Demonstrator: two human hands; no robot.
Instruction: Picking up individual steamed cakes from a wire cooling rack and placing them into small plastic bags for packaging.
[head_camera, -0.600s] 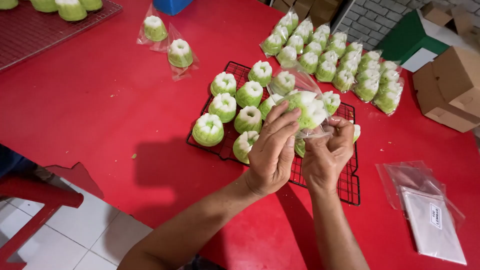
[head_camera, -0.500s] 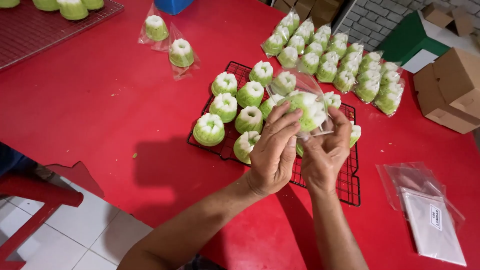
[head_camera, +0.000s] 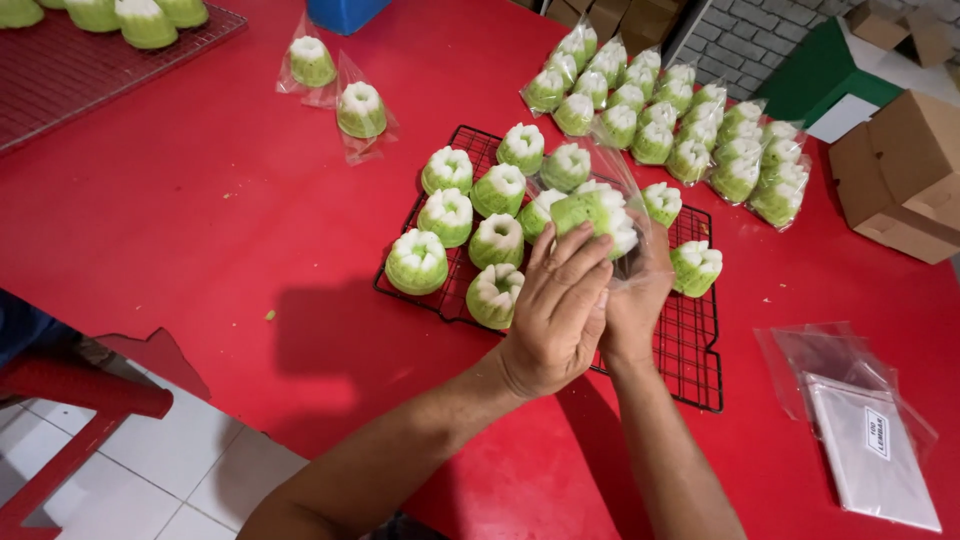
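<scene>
Your left hand clamps its fingers on a soft, fluted green-and-white steamed cake, tipped sideways at your fingertips above the black wire cooling rack. Your right hand, just behind, pinches the thin clear plastic bag around it. Red bench below.

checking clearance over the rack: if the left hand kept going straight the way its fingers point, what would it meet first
The left hand points up and away, fingers already on the green and white cake in its clear bag. Beyond that, probably the bare cake at the wire rack's far edge, though depth is unclear.
</scene>
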